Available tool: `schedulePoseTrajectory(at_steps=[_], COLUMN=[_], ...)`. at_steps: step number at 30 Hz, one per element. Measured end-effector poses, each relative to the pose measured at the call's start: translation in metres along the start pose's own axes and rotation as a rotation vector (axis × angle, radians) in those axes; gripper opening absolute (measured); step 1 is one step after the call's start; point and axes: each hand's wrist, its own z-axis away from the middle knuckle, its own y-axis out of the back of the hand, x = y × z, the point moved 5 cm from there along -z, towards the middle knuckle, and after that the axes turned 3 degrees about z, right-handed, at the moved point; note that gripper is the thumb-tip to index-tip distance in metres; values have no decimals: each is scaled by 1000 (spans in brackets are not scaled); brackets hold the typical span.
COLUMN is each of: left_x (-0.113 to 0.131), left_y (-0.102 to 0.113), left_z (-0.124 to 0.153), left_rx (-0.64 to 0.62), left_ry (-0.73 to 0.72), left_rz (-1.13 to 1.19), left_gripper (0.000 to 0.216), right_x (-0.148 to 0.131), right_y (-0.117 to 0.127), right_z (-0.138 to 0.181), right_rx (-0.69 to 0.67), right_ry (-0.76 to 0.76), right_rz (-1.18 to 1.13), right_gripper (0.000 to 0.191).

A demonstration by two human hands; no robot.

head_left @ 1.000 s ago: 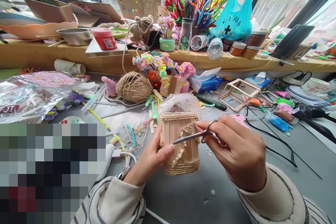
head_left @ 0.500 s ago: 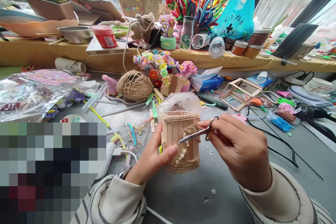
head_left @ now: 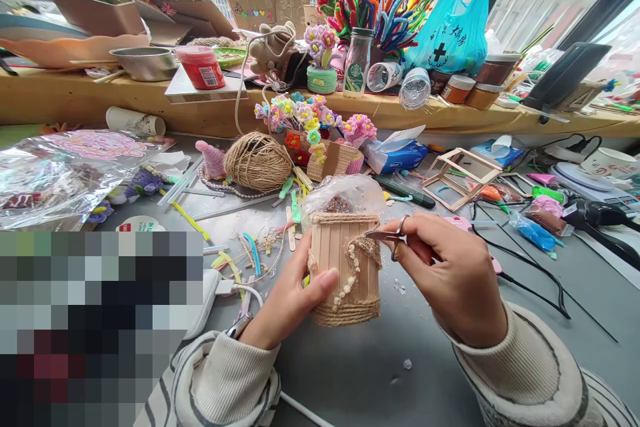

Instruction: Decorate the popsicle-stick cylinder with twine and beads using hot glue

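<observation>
My left hand (head_left: pixel 299 290) is closed round the left side of a small holder made of wooden craft sticks (head_left: pixel 325 247), its thumb lying across the front. Twine wraps the holder's top and bottom rims, and a curving line of pale bits (head_left: pixel 351 273) runs down its front beside a patch of brown twine. My right hand (head_left: pixel 457 273) grips small metal scissors (head_left: pixel 387 236) by the finger loops. The blades point left, and their tips are at the upper right of the holder, by the twine patch; whether they touch it I cannot tell.
Behind the holder lie a clear plastic bag (head_left: pixel 345 192) with brown beads and a ball of twine (head_left: pixel 257 161). A wooden stick frame (head_left: pixel 457 177) and black cable (head_left: pixel 537 273) are on the right. Fuzzy strips and scraps litter the left. Jars and a bottle (head_left: pixel 357 63) line the ledge.
The scissors have moved up and to the right, from the middle of the holder's front to its upper right. My left hand keeps its hold, and the holder has barely shifted.
</observation>
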Motion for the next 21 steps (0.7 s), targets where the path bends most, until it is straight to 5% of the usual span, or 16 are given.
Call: schedulePoseTrajectory(at_steps=[7,12,21], left_x=[-6,-4,-7], left_y=[2,0,-5], left_z=[-1,0,1], left_rx=[-87,-22,-65], left_ry=[56,62,182], left_rz=[28,95,253], left_gripper=[67,65,69], right_x=[8,12,20], right_y=[-4,-5,-12], right_z=[0,0,0], right_rx=[-54,-87,-177], right_ry=[-104,-165,-325], right_rz=[-114,-173,-378], right_gripper=[12,6,16])
